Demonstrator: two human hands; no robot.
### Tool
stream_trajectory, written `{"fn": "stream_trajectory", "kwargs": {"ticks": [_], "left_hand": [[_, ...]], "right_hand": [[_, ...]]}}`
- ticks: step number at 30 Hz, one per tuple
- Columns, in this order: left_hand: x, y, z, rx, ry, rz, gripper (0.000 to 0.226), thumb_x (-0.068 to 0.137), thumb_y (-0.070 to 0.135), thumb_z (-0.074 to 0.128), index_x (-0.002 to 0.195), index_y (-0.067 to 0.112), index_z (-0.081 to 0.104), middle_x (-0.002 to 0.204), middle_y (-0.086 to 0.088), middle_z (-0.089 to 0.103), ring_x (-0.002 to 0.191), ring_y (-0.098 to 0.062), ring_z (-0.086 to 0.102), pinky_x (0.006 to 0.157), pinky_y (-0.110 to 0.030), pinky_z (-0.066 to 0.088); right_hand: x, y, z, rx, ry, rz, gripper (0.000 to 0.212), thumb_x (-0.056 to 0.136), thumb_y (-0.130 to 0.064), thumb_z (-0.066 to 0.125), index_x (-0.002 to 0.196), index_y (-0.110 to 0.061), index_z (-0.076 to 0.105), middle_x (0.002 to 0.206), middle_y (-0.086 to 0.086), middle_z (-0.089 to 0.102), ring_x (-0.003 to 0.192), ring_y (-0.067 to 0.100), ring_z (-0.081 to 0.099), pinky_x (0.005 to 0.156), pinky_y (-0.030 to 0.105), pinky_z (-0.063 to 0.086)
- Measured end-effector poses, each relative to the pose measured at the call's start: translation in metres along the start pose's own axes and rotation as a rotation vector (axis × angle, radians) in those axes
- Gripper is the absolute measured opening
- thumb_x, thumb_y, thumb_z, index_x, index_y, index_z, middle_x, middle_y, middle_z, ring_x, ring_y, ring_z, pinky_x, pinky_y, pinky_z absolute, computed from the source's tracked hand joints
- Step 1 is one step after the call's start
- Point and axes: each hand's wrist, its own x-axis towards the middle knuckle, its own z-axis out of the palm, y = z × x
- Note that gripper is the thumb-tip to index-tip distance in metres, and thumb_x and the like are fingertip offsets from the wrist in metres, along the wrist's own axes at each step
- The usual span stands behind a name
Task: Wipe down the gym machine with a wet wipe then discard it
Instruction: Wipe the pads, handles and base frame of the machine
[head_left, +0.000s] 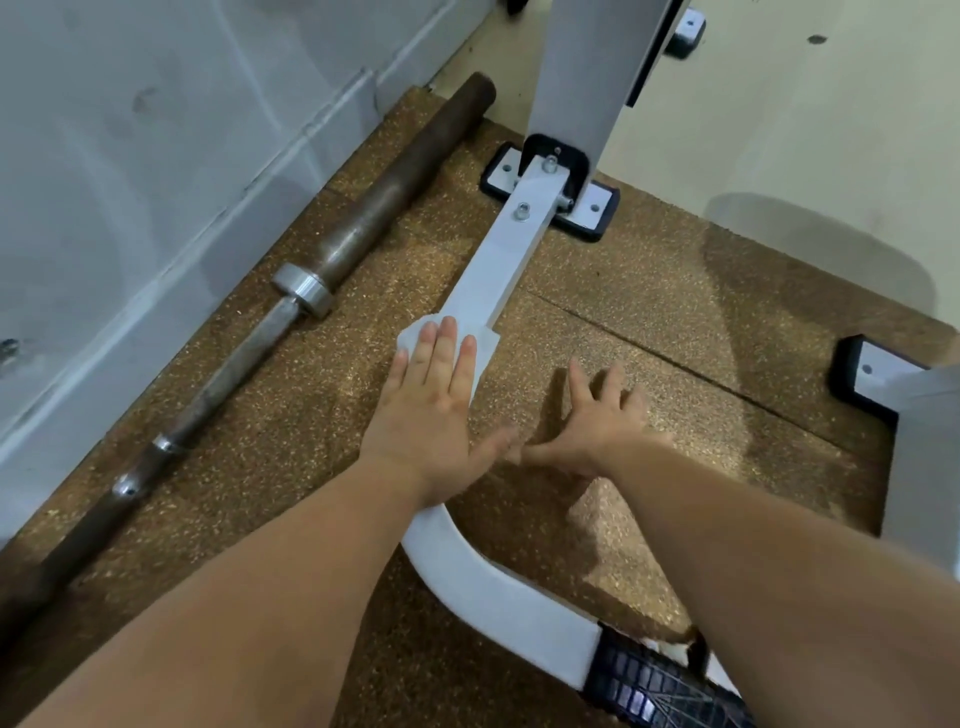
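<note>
White wipe (414, 335) lies under flat left hand (431, 410); right hand (597, 423) seems splayed.

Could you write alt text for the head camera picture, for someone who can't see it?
A person's left hand presses a white wipe flat onto a white bar of a gym machine, low over a brown speckled floor mat. The right hand is spread open beside the bar, and a rusty barbell lies along the wall.
</note>
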Motion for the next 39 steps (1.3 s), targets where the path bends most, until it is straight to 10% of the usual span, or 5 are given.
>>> {"fn": "stream_trajectory", "kwargs": {"ticks": [9, 39], "left_hand": [[0.092, 0.008, -0.021, 0.071, -0.018, 0.021, 0.117, 0.082, 0.09, 0.022, 0.157, 0.012, -0.024, 0.162, -0.012, -0.036, 0.15, -0.027, -0.034, 0.126, -0.048, -0.008], [0.164, 0.013, -0.046, -0.084, -0.007, 0.029, 0.086, 0.102, 0.052, 0.046, 0.162, 0.019, -0.006, 0.168, -0.009, -0.021, 0.156, -0.024, -0.016, 0.127, -0.041, 0.004]], "right_hand": [[0.052, 0.001, -0.009, -0.045, -0.188, 0.098, 0.18, 0.032, -0.066, 0.098, 0.127, -0.053, -0.055, 0.139, 0.006, -0.065, 0.136, 0.054, -0.044, 0.106, 0.087, 0.013], [0.049, 0.003, -0.019, 0.028, -0.306, 0.033, 0.177, 0.038, -0.062, 0.098, 0.124, -0.051, -0.056, 0.121, 0.007, -0.075, 0.122, 0.053, -0.057, 0.1, 0.091, -0.001]]}}
